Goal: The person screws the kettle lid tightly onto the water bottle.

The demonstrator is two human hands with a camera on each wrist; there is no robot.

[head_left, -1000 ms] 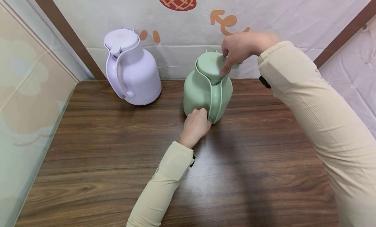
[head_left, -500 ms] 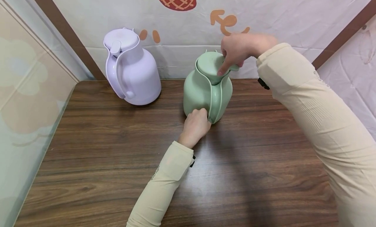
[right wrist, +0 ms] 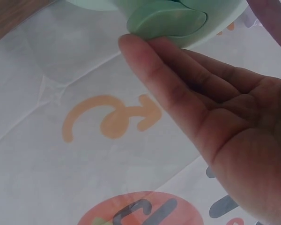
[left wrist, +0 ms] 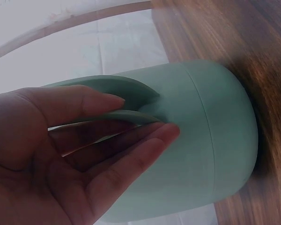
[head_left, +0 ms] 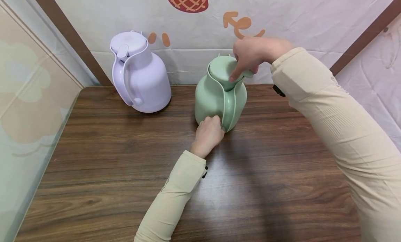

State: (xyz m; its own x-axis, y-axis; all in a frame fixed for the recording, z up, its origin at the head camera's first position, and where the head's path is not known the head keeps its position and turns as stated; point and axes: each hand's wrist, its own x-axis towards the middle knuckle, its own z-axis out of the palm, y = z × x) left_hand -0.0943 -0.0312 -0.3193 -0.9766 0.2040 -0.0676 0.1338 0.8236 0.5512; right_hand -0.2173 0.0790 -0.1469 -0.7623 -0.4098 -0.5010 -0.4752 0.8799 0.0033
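A green vacuum jug [head_left: 208, 101] stands upright at the back of the table. My left hand [head_left: 208, 134] holds the lower part of its handle [head_left: 229, 104]. In the left wrist view, the thumb lies on one side of the handle [left wrist: 126, 86] and the fingers on the other. Over the top, my right hand [head_left: 250, 54] grips the round lid [head_left: 222, 66], its thumb on the near edge. The fingertips touch the lid's tab [right wrist: 168, 19] in the right wrist view. That tab points right, away from the line of the handle.
A lilac vacuum jug [head_left: 150, 78] stands at the back left, its lid tab in line with its handle. Behind the wooden table [head_left: 109, 172] hangs a printed white sheet [head_left: 194, 33]. A pale panel [head_left: 31, 96] borders the left side.
My right hand has shifted slightly left and toward me, turning the lid a little clockwise as its tab swings nearer. The left hand keeps its hold on the handle.
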